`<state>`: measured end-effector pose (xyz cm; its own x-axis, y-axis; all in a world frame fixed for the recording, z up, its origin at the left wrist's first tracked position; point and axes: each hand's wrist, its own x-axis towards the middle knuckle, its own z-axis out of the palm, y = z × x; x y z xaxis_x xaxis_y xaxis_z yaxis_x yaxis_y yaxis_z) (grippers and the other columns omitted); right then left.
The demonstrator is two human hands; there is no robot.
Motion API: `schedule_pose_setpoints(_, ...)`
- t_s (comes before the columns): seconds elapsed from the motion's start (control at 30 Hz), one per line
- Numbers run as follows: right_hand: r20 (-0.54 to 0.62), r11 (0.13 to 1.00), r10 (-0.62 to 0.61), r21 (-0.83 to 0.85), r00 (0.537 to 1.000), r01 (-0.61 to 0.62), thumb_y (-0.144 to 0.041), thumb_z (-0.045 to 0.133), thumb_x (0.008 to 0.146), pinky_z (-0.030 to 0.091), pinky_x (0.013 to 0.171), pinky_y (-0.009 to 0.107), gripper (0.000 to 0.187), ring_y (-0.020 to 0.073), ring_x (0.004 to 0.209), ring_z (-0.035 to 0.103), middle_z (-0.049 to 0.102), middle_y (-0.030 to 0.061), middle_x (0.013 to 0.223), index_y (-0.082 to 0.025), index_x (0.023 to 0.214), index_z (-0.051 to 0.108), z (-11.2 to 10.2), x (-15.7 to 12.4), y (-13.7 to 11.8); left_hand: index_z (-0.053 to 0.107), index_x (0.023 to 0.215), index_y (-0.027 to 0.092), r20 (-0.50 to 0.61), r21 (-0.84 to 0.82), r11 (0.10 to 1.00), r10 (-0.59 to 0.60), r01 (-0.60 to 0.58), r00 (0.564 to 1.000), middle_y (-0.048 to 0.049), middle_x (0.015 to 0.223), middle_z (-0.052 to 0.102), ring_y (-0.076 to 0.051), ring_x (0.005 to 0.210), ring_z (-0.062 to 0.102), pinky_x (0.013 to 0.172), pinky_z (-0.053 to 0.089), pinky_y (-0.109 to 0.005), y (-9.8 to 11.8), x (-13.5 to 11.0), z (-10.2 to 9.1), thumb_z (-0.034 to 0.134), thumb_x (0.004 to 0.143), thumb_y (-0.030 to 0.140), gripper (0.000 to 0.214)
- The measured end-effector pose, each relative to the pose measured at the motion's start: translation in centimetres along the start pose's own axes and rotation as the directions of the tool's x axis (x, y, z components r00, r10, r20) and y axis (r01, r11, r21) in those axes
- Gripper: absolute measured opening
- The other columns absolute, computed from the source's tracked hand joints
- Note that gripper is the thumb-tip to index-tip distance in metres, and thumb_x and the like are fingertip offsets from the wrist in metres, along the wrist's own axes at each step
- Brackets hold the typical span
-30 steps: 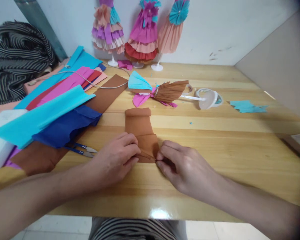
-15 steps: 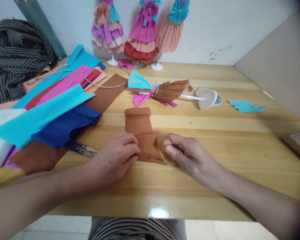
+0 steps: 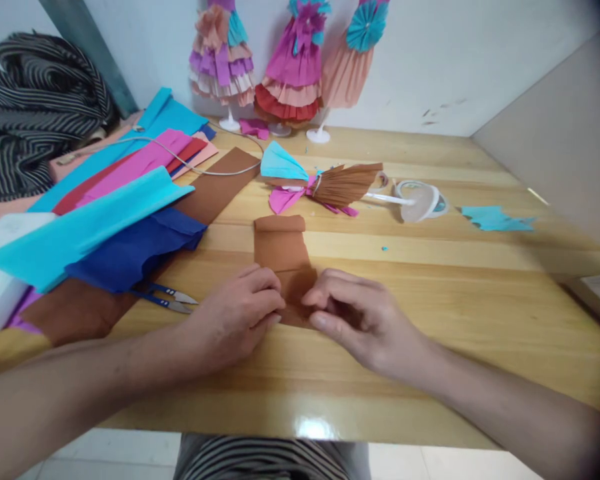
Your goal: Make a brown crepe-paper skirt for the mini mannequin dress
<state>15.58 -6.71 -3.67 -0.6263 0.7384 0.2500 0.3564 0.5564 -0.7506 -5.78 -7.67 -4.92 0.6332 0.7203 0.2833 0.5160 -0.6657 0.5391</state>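
Free strip on worktop (image 3: 445,287) between right hand (image 3: 360,313) and teal scrap (image 3: 497,218), gap along near edge between forearms (image 3: 145,360), left side blocked by paper pile (image 3: 95,223) and snips (image 3: 173,305), far edge by three paper dresses (image 3: 295,63), pleated bundle (image 3: 345,185) lying just before them

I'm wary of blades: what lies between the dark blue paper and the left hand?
Head view: snips lie between the dark blue paper and the left hand.

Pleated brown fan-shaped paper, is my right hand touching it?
Apart: the head view shows wooden tabletop between the right hand and that pleated brown paper.
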Motion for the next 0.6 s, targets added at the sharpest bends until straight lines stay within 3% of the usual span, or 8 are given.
schedule_pose_setpoints(0.17,0.123,0.980,0.072,-0.192,0.990,-0.048,-0.019,0.058,0.080,0.041,0.058,0.025,0.005,0.0148,0.067,0.051,0.056,0.0037,0.076,-0.017,0.080,0.054,-0.9,-0.7,-0.4,0.063,0.079,0.014,0.010,0.015,1.000,0.020,-0.020,1.000,-0.0080,0.090,0.061,-0.017,0.084,0.054,0.075,0.047,-0.029,0.1,-0.2,-0.1,0.047,0.086,0.008,0.018)
schedule_pose_setpoints(0.3,0.133,0.952,0.088,-0.304,0.987,-0.044,-0.014,0.052,0.082,0.041,0.057,0.026,0.005,0.0154,0.067,0.051,0.057,0.0055,0.079,-0.016,0.079,0.055,-0.4,-1.0,-0.3,0.062,0.081,0.014,0.008,0.037,0.998,0.043,-0.044,0.999,-0.0083,0.093,0.062,-0.017,0.086,0.055,0.076,0.048,-0.029,0.2,-0.3,-0.1,0.047,0.085,0.006,0.017)
schedule_pose_setpoints(0.6,0.160,0.961,0.096,-0.272,0.982,-0.050,-0.013,0.055,0.080,0.040,0.058,0.025,0.005,0.0161,0.070,0.052,0.057,0.0051,0.080,-0.017,0.082,0.053,-0.8,-1.1,-0.6,0.060,0.088,0.013,0.032,-0.051,0.999,-0.010,0.011,0.999,-0.0101,0.104,0.061,-0.017,0.096,0.056,0.084,0.048,-0.028,0.6,-0.5,-0.6,0.053,0.083,0.009,0.009)
